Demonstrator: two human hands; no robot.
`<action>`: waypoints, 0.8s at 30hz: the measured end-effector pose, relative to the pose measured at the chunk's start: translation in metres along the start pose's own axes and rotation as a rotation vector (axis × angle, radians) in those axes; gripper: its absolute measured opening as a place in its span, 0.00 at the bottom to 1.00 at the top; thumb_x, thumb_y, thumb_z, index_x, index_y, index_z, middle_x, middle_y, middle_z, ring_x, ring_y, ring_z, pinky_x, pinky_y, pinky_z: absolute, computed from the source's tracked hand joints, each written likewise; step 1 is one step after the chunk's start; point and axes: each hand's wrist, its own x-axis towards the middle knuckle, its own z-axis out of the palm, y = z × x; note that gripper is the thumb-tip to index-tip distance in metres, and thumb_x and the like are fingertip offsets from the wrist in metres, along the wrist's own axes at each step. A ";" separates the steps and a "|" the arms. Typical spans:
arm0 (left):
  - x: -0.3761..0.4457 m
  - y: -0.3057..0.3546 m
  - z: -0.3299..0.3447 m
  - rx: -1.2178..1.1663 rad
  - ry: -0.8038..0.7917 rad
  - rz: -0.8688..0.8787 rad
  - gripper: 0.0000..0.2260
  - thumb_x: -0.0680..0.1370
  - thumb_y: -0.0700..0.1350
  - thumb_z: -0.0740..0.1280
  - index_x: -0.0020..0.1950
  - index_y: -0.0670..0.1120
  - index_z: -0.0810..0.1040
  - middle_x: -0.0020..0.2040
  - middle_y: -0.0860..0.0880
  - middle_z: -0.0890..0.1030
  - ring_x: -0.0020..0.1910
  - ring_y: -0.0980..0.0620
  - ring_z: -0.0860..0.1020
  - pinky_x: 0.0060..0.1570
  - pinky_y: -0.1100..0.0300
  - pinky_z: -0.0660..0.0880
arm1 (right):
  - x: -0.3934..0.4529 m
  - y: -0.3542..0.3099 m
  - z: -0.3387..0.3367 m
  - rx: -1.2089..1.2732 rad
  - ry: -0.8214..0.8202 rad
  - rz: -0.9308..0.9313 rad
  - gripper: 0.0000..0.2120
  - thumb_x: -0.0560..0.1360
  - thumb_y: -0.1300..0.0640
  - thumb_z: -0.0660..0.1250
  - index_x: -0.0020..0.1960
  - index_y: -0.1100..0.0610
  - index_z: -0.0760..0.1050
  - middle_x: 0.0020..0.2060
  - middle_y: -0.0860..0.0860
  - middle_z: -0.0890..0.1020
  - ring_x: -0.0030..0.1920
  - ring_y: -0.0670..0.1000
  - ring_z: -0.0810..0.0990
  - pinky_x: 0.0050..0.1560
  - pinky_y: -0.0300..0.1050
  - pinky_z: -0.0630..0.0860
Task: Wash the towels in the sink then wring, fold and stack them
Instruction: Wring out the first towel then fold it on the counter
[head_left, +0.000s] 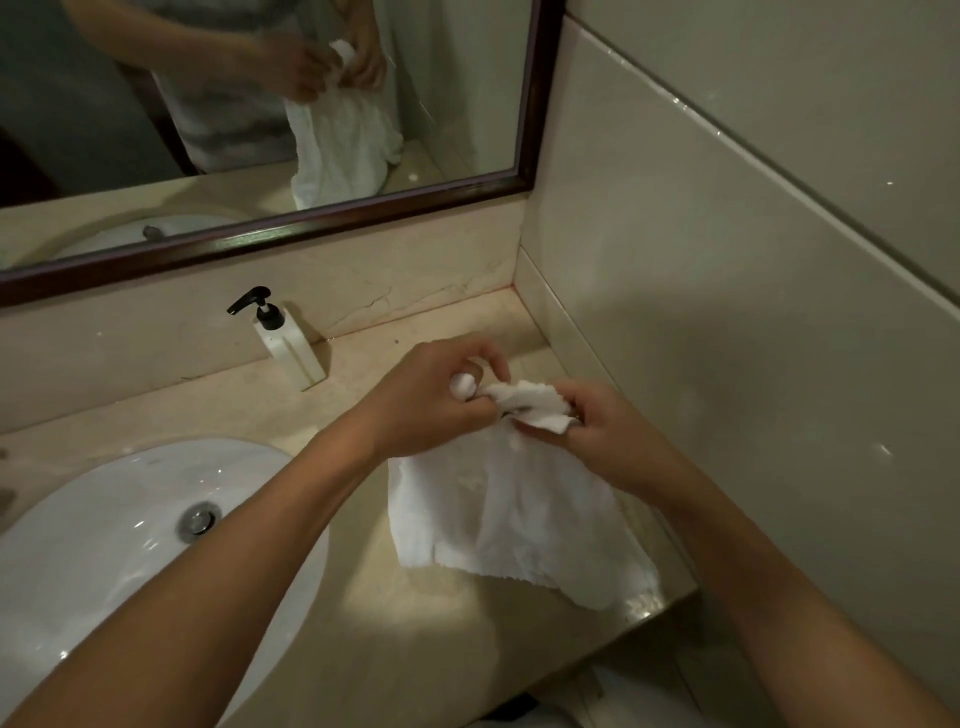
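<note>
Both hands are up over the right end of the beige marble desk (291, 613), bunching the top of a white terry towel (509, 514). The left hand (431, 400) has its fingers curled tight round a twisted knot of the cloth, a small white nub poking out by the thumb. The right hand (608, 436) pinches the crumpled upper edge just beside it, fingers curled into the fabric. The two hands sit almost touching, cloth gathered between them.

Below them the towel hangs down loose and wrinkled, its lower edge draping toward the desk's front right corner; whether it rests on the stone there is hard to tell. That corner is tight: the pale tiled side wall (727, 312) runs close along the right, and the desk's front edge falls away just beneath the towel's hem.

To the left there is more room. The white oval ceramic sink (104, 545) lies under the left forearm, its metal drain (197, 521) showing in the basin. Further back, near the marble backsplash, a white square pump bottle with a black nozzle (285, 348) stands upright, well apart from the hands. Above it the dark wood-framed mirror (540, 104) reflects the towel and both gripping hands.
</note>
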 end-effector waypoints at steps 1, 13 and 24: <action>0.001 -0.002 0.000 0.014 0.008 -0.039 0.09 0.66 0.50 0.65 0.45 0.57 0.78 0.31 0.56 0.76 0.32 0.57 0.73 0.35 0.64 0.68 | 0.000 0.000 0.002 -0.023 0.100 -0.057 0.05 0.76 0.56 0.73 0.49 0.57 0.81 0.36 0.46 0.81 0.36 0.43 0.78 0.37 0.42 0.72; -0.006 -0.021 0.001 -0.177 0.093 -0.106 0.15 0.80 0.54 0.65 0.34 0.57 0.81 0.27 0.60 0.75 0.29 0.62 0.71 0.37 0.65 0.66 | -0.016 0.010 0.028 0.072 0.459 -0.064 0.17 0.74 0.55 0.75 0.57 0.49 0.70 0.44 0.43 0.81 0.45 0.42 0.81 0.40 0.34 0.76; 0.019 -0.006 0.009 0.114 -0.142 -0.070 0.25 0.69 0.67 0.71 0.30 0.46 0.75 0.26 0.51 0.71 0.27 0.56 0.68 0.32 0.57 0.65 | -0.016 0.012 0.041 0.045 0.252 -0.106 0.11 0.76 0.58 0.72 0.43 0.60 0.71 0.33 0.45 0.74 0.33 0.44 0.72 0.36 0.38 0.71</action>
